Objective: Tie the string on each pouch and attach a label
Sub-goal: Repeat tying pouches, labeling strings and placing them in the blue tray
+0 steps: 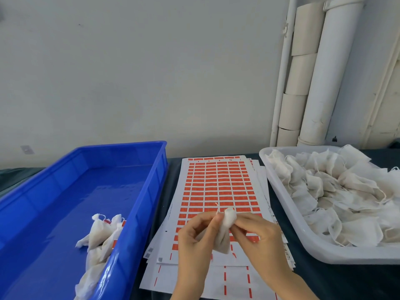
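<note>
Pinching the gathered neck of one small white fabric pouch (225,234), the right hand (257,232) and left hand (195,232) held it over several stacked white sheets of orange labels (216,180), the left nipping its thin string (217,207). Left of the grip, a blue plastic tray (151,187) held roughly four labelled pouches (97,232) against its wall. To the right, a white plastic tray (287,204) brimmed with an uncounted heap of pouches (335,191).

This looks like a small packing workshop, a place for hand work. A dark surface (337,282) stands against a bare grey wall (151,72), with white pipes (331,72) running down in the corner. On it are a big blue plastic crate (151,187) holding a few white pouches (97,232), a stack of label sheets (216,182) full of orange labels, and a white tray (346,255) heaped with many similar pouches.
</note>
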Available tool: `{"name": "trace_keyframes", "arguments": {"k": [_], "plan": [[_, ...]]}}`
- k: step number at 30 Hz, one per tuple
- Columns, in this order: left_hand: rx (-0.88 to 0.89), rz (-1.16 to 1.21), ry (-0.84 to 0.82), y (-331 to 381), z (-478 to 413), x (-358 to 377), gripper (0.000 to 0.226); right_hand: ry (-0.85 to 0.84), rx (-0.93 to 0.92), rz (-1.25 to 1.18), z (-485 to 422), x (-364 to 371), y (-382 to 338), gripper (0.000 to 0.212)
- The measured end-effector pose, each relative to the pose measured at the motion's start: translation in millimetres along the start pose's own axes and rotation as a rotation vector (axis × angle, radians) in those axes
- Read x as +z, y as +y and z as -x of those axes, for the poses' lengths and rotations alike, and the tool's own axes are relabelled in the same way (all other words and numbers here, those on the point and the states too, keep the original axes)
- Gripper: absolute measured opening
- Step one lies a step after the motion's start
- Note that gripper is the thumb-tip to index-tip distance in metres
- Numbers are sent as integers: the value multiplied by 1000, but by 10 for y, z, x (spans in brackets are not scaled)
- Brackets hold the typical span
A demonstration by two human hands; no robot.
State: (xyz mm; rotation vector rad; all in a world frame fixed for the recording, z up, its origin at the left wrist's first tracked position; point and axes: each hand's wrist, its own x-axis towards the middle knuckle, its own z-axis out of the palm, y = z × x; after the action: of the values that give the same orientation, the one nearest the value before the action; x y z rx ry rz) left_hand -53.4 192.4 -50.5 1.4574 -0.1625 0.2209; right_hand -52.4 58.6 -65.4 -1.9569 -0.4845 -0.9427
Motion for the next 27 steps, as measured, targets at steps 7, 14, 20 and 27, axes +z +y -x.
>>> {"name": "trace_keyframes", "arguments": {"k": [7,14,20,27], "plan": [[-150,127,71,45,2,49,30,87,-72,-14,-1,12,4,24],[-115,24,31,73,16,56,18,56,-147,17,-51,-49,-9,27],[-80,-55,-4,71,9,45,20,35,-98,92,-44,-60,28,19],[-119,-3,83,23,-3,66,7,-12,10,173,-50,-28,-80,20]]}}
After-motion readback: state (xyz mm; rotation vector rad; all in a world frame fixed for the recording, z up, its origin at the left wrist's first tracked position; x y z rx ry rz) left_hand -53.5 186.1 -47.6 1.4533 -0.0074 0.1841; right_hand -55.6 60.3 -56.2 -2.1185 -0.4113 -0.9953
